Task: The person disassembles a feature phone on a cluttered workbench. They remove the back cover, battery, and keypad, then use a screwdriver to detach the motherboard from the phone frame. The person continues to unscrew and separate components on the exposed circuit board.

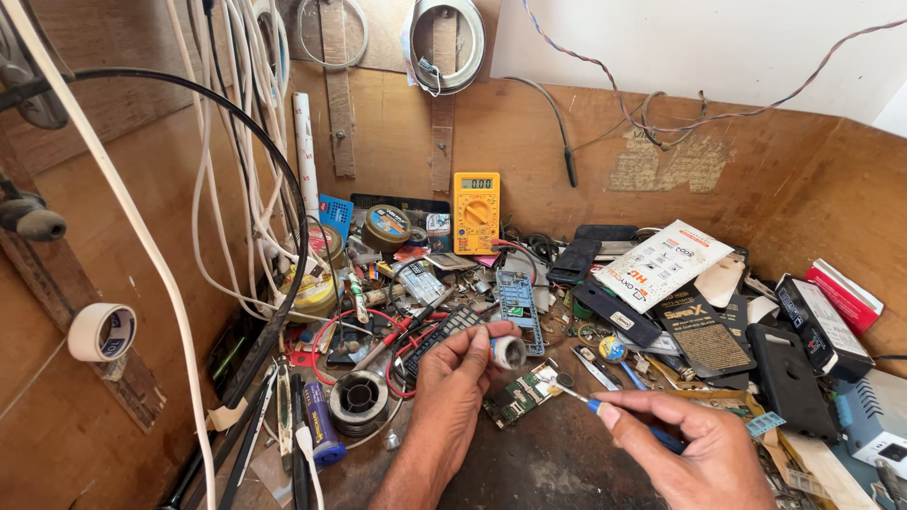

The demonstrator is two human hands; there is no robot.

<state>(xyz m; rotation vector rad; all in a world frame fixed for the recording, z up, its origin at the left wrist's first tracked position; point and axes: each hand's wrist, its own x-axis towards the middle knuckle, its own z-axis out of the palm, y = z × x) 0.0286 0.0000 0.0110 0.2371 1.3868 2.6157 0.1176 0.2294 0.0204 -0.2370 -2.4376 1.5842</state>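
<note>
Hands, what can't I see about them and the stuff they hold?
Head view only:
- Left hand: fingers hide most of the small roll.
- Right hand: cut off by the bottom edge; it covers the blue tool handle.
- Tool tip: too small to tell its shape.

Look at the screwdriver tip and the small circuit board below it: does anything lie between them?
Nothing visible does. The right hand holds the blue-handled screwdriver, its tip just above the green circuit board. The left hand, holding a small white roll, sits beside it.
</note>
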